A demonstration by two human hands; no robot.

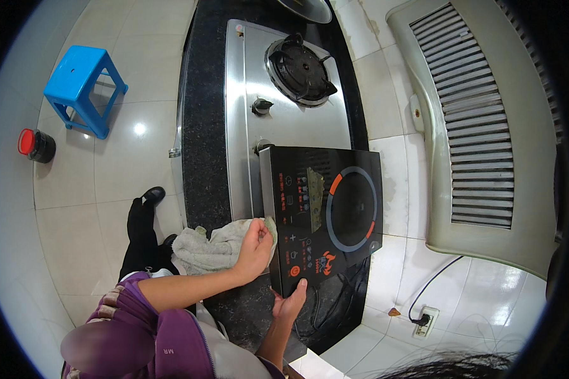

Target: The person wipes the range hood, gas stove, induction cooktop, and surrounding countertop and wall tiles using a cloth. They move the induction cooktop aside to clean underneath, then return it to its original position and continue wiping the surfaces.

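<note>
A black induction cooktop (313, 208) with a ring marking and printed writing lies over one end of a steel gas stove (294, 128). My right hand (290, 302) grips its lower corner, thumb on the top face and fingers beneath. Whether the cooktop is lifted or rests on the stove, I cannot tell. My left hand (255, 248) bunches a pale grey cloth (208, 250) at the cooktop's front edge. The rest of the cloth trails left over the counter's edge. A yellowish worn patch (316, 200) marks the control panel.
One gas burner (303, 71) and a knob (262, 106) show above the cooktop. Black cable (317, 303) lies on the dark stone counter (246, 308). A range hood (479, 142) juts from the tiled wall; a plug fills the socket (425, 321). On the floor are a blue stool (83, 85) and red-lidded jar (40, 146).
</note>
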